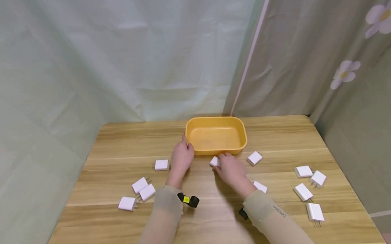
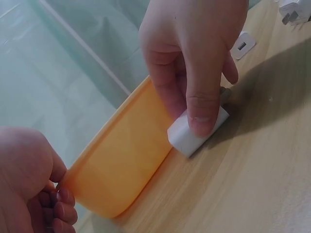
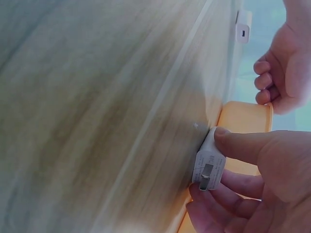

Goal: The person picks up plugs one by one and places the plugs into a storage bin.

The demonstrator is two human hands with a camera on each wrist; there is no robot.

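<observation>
While our left hand [image 1: 181, 157] curls on the yellow tub [image 1: 216, 136] corner at frame centre, our right hand [image 1: 232, 170] pinches a white charger [image 2: 197, 131] lying flat beside the tub. Its USB port [image 3: 206, 175] faces the right wrist camera; its printing is unreadable.

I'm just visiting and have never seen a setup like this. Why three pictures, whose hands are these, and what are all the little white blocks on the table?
No machine here: a person works with bare hands, wearing three cameras. The wide picture comes from the head; the two close ones from each wrist. On the wooden table stands an empty orange tray, with white plug-in chargers scattered on both sides. The left hand grips the tray's corner. The right hand pinches one white charger between thumb and fingers, right beside the tray's near wall; its metal prongs show in the right wrist view.
</observation>
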